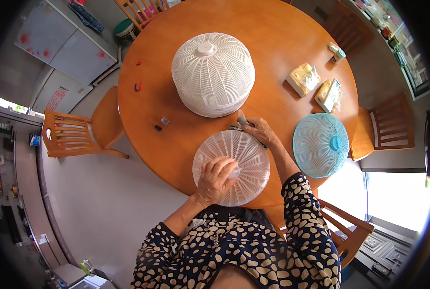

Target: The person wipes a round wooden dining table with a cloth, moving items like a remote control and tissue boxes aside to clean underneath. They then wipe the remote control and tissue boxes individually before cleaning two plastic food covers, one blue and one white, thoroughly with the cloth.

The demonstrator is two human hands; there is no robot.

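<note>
A small white mesh food cover (253, 173) lies at the table's near edge, right in front of me. My left hand (216, 179) has its fingers closed around the knob at the middle of that cover. Just beyond the cover's far rim, my right hand (257, 130) is closed on a small dark and metallic thing whose kind I cannot make out. A large white mesh food cover (215, 77), domed and with a round knob, stands beyond both hands. To the right of my right forearm, a blue mesh food cover (316, 144) rests by the table's edge.
The round wooden table (147, 120) carries two tissue packs (303, 79) and a small jar (338, 56) at the right. Small red and blue bits (138, 87) and a black piece (157, 127) lie at the left. Wooden chairs (80, 127) surround the table.
</note>
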